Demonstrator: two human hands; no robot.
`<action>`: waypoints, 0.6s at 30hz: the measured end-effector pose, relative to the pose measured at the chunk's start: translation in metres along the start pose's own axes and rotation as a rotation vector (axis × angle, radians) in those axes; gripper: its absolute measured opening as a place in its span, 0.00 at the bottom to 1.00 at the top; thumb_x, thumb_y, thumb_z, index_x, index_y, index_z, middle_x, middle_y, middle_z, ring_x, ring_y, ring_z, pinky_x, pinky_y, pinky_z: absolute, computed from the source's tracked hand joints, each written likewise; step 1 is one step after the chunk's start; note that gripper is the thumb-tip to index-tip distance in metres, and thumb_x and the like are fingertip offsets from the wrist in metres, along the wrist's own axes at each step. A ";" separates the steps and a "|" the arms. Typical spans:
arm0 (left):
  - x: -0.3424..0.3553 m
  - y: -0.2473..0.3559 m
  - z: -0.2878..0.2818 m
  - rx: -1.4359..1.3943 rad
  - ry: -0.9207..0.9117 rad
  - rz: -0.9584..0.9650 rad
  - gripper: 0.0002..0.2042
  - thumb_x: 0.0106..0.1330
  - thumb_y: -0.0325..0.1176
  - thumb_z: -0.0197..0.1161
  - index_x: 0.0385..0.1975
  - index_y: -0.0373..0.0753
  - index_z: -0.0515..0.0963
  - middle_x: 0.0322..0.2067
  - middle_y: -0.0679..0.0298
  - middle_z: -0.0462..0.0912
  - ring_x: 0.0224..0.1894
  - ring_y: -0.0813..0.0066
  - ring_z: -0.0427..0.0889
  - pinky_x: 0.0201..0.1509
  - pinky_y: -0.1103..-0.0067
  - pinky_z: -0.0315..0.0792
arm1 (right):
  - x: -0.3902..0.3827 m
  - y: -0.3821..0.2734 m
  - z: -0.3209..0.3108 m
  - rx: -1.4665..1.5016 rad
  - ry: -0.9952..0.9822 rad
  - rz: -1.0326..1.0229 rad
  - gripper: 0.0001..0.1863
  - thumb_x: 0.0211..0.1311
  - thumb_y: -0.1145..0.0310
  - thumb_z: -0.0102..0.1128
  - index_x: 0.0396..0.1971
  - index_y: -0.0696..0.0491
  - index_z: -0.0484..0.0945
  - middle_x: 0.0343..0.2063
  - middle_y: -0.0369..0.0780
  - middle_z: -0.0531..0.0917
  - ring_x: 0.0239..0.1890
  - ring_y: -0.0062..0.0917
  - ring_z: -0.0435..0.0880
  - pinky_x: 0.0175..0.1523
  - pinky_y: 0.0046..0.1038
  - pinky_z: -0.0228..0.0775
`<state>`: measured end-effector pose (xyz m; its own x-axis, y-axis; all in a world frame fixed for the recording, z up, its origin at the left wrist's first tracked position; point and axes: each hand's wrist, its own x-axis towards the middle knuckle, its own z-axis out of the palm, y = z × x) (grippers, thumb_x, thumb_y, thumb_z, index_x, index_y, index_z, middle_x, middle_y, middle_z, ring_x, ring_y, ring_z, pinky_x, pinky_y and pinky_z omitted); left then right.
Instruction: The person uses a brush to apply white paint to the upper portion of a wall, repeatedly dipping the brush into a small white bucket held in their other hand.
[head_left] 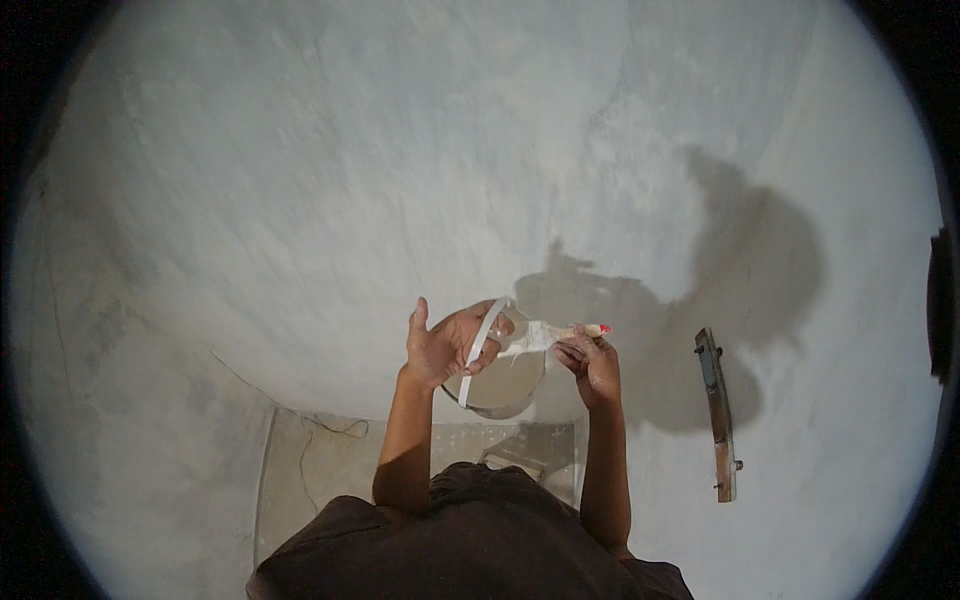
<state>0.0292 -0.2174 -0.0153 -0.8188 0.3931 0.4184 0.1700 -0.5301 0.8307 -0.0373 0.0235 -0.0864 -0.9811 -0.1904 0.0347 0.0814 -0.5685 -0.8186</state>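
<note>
A round bucket with a pale greyish inside hangs in front of me, close to the wall. Its white band-like handle runs across the fingers of my left hand, which hook through it while the thumb sticks out. From the other side, my right hand pinches the light wooden handle of a paintbrush with a red end. The pale-coated bristles of the paintbrush point left over the bucket's opening, near my left fingertips. I cannot tell whether the bristles touch the bucket's rim.
A patchy white-grey wall curves around me, with my shadow on its right part. On that wall is a narrow wooden strip with bolts. A thin cable hangs at the lower left. Something dark stands at the right edge.
</note>
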 end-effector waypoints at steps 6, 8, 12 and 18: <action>-0.002 0.013 0.017 0.052 0.001 0.012 0.67 0.46 0.87 0.37 0.63 0.18 0.56 0.40 0.61 0.71 0.16 0.81 0.66 0.15 0.87 0.60 | 0.000 0.009 -0.019 0.206 0.014 0.069 0.16 0.71 0.63 0.58 0.47 0.62 0.76 0.36 0.45 0.84 0.39 0.29 0.87 0.47 0.27 0.84; -0.002 0.015 0.020 0.057 -0.007 0.020 0.67 0.46 0.87 0.36 0.63 0.17 0.56 0.39 0.61 0.71 0.16 0.81 0.66 0.15 0.87 0.60 | 0.000 0.013 -0.024 0.261 0.016 0.089 0.16 0.71 0.63 0.58 0.47 0.62 0.75 0.35 0.44 0.84 0.38 0.28 0.87 0.47 0.26 0.84; -0.002 0.008 0.017 0.006 -0.027 0.028 0.67 0.47 0.87 0.35 0.62 0.17 0.57 0.38 0.62 0.71 0.16 0.81 0.65 0.14 0.87 0.59 | 0.000 0.019 -0.033 0.337 -0.021 0.078 0.16 0.71 0.62 0.57 0.47 0.61 0.74 0.37 0.43 0.84 0.39 0.27 0.87 0.48 0.25 0.84; 0.000 0.008 0.029 -0.042 0.007 0.037 0.64 0.51 0.85 0.33 0.60 0.17 0.60 0.38 0.61 0.72 0.16 0.82 0.65 0.14 0.87 0.57 | 0.007 -0.006 -0.042 0.356 -0.079 -0.158 0.14 0.71 0.66 0.57 0.50 0.59 0.73 0.41 0.42 0.83 0.44 0.29 0.85 0.56 0.30 0.81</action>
<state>0.0462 -0.1996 0.0019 -0.8161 0.3673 0.4461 0.1772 -0.5757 0.7982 -0.0519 0.0593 -0.1049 -0.9709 -0.1318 0.1999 0.0001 -0.8349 -0.5504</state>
